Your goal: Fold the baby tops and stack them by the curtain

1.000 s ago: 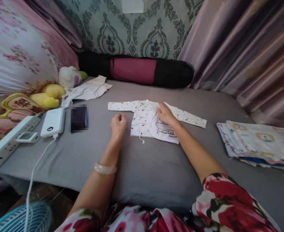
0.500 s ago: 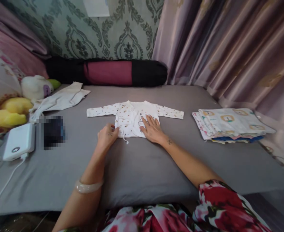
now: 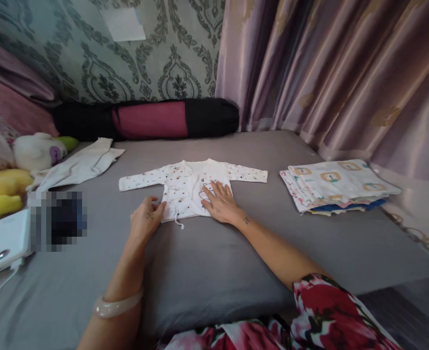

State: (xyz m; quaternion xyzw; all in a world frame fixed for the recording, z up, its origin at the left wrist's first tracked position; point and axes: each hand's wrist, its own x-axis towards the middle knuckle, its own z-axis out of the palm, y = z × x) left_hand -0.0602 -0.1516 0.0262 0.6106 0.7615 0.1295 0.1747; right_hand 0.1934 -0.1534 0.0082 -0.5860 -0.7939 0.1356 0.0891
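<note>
A white baby shirt (image 3: 178, 187) with small coloured prints and a tie string lies flat, both sleeves spread out to the sides. My right hand (image 3: 223, 203) rests on its right front panel, fingers spread over an outlined drawing. At the shirt's lower left side edge is my left hand (image 3: 145, 217). Its thumb touches the cloth there, and the bent fingers stay apart from the thumb.
The shirt lies on a grey sheet (image 3: 200, 272). To the right is a stack of folded baby cloths (image 3: 340, 182). On the left are white cloth (image 3: 81, 165), plush toys (image 3: 35, 151) and a white power bank (image 3: 8, 240) with a cable. A black-and-maroon bolster (image 3: 151, 119) lies along the wall.
The view has turned, so the scene sits further left and lower. My left thumb and index finger have parted a little at the shirt's edge; my right hand stays flat on the shirt.
</note>
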